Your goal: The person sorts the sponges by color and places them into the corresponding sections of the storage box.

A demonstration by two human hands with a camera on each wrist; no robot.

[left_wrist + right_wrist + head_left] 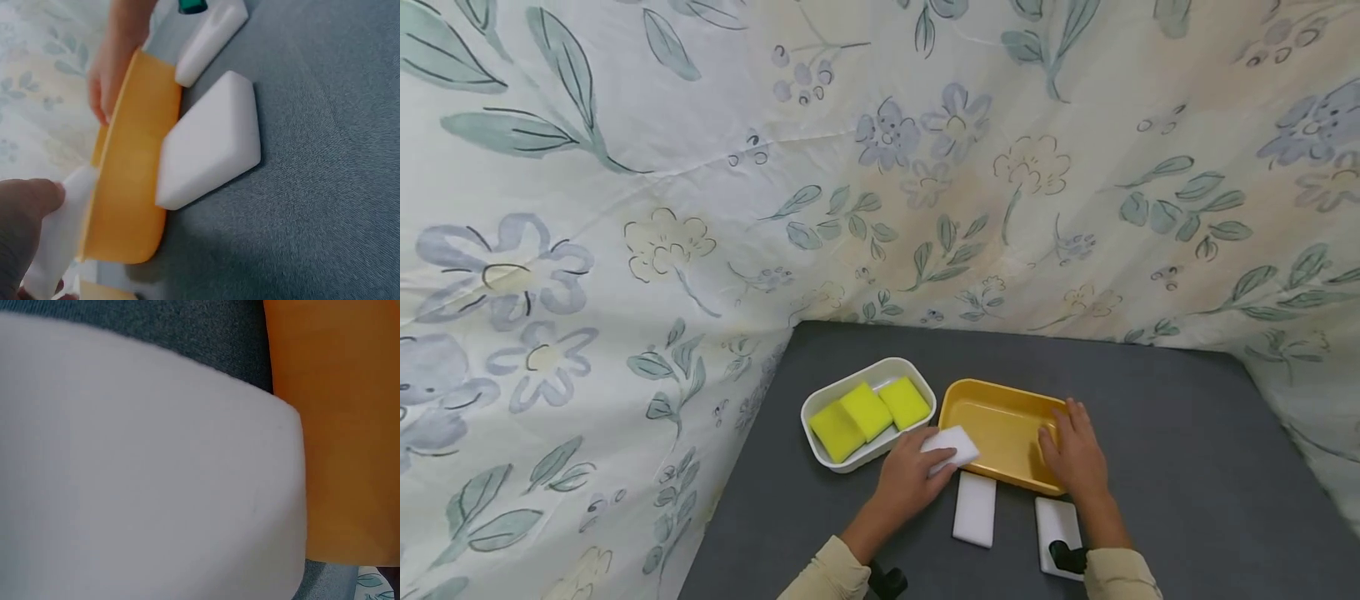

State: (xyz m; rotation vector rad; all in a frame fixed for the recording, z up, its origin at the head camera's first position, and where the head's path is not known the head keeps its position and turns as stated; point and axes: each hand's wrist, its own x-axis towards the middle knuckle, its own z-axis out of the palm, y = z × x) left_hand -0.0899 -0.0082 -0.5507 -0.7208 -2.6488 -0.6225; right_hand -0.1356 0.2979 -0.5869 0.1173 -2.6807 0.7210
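Observation:
My left hand pinches a white sponge block between thumb and fingers, over the near left rim of a yellow tray. In the left wrist view, the held sponge tilts beside the tray's wall. My right hand rests at the tray's right end, its fingers extended along the rim and its thumb over the inside. A second white sponge lies on the table at the tray's near side. A third white sponge lies under my right wrist and fills much of the right wrist view.
Left of the yellow tray stands a white tray with three yellow sponges in it. The dark grey table extends to the right. Floral fabric hangs behind the table and along its sides.

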